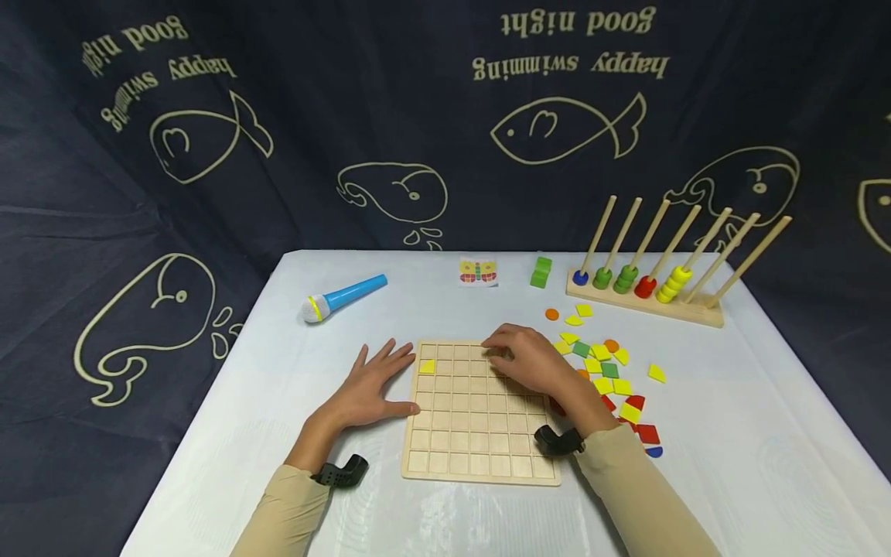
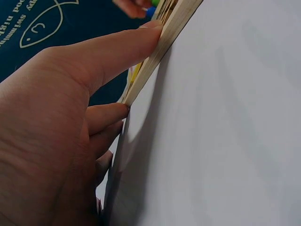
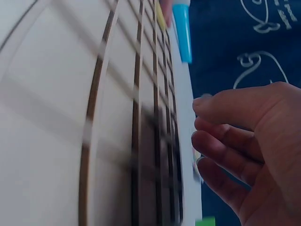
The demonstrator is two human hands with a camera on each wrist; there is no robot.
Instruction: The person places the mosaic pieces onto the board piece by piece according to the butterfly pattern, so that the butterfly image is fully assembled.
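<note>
A wooden grid board (image 1: 479, 443) lies on the white table, with one yellow piece (image 1: 428, 366) with a rounded corner in an upper-left cell. My left hand (image 1: 369, 391) rests flat at the board's left side, fingers spread. Its thumb (image 2: 136, 42) and a fingertip touch the board's edge in the left wrist view. Above the board's upper right, my right hand (image 1: 525, 357) hovers with loosely bent fingers. In the right wrist view, nothing shows between its thumb (image 3: 235, 106) and fingers.
Several loose yellow, red, green, orange and blue pieces (image 1: 602, 387) lie right of the board. Behind it are a toy microphone (image 1: 355, 292), a butterfly card (image 1: 478, 272), green pieces (image 1: 541, 272) and a bead rack (image 1: 682, 311) with upright rods. A dark printed cloth (image 1: 418, 100) hangs behind.
</note>
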